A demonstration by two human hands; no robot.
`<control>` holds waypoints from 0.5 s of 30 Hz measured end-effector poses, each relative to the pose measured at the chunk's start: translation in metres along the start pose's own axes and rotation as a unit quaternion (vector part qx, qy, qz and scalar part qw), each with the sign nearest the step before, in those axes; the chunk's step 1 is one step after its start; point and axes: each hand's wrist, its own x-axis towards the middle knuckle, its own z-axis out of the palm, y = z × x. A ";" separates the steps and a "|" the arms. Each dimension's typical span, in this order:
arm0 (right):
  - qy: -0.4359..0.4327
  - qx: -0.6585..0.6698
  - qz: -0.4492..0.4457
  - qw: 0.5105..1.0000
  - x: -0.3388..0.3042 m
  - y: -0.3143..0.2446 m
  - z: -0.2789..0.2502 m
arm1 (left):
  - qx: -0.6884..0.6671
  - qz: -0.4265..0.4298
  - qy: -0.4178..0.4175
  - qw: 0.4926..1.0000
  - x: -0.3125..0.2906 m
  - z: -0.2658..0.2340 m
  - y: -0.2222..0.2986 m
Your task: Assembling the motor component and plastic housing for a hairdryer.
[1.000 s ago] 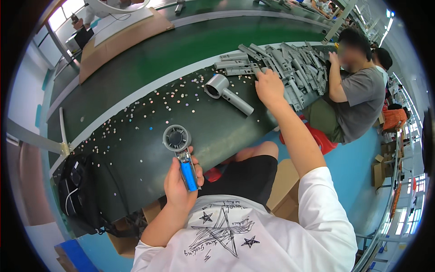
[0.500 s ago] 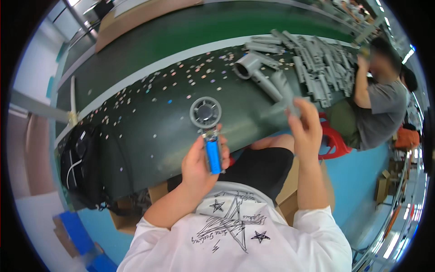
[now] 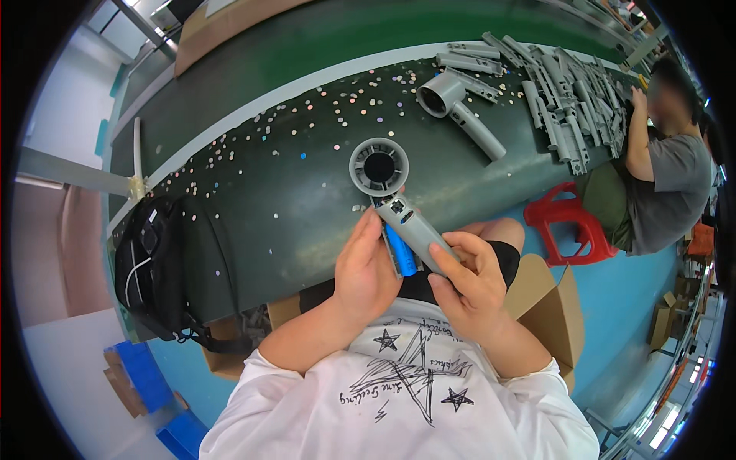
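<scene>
My left hand (image 3: 362, 268) is closed around the lower part of a grey handheld fan (image 3: 379, 167), its round head pointing away from me. A blue cylindrical battery (image 3: 402, 253) shows in the fan's uncovered handle. In my right hand (image 3: 474, 287), pinched by the lower end, is a long grey handle cover (image 3: 420, 234) with small cutouts near its top. That cover lies at a slant across the handle, its upper end at the fan's neck and its lower end out to the right, so part of the battery stays visible.
Another grey fan (image 3: 479, 134) lies on the dark table (image 3: 291, 253), near a pile of grey handle shells (image 3: 571, 115). Small round pieces are scattered about. A black backpack (image 3: 157, 268) sits at left, cardboard boxes (image 3: 563, 322) below, and a red stool (image 3: 571, 226) beside a seated person (image 3: 671, 176).
My right hand has come in from the right with the grey cover and brought it against the fan's handle. The fan in my left hand has shifted slightly up and right in view.
</scene>
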 end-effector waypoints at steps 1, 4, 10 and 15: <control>0.011 -0.008 -0.002 1.000 0.000 -0.001 0.001 | -0.006 -0.004 0.011 1.000 -0.001 0.004 0.000; 0.010 -0.017 0.004 1.000 -0.003 -0.003 0.004 | 0.000 0.006 0.014 1.000 -0.002 0.005 -0.003; 0.003 -0.031 -0.012 0.999 -0.001 -0.005 0.009 | -0.001 0.037 -0.004 0.999 -0.004 0.010 -0.010; -0.012 -0.069 -0.022 0.997 0.001 -0.009 0.012 | -0.020 0.059 0.002 0.998 -0.004 0.016 -0.016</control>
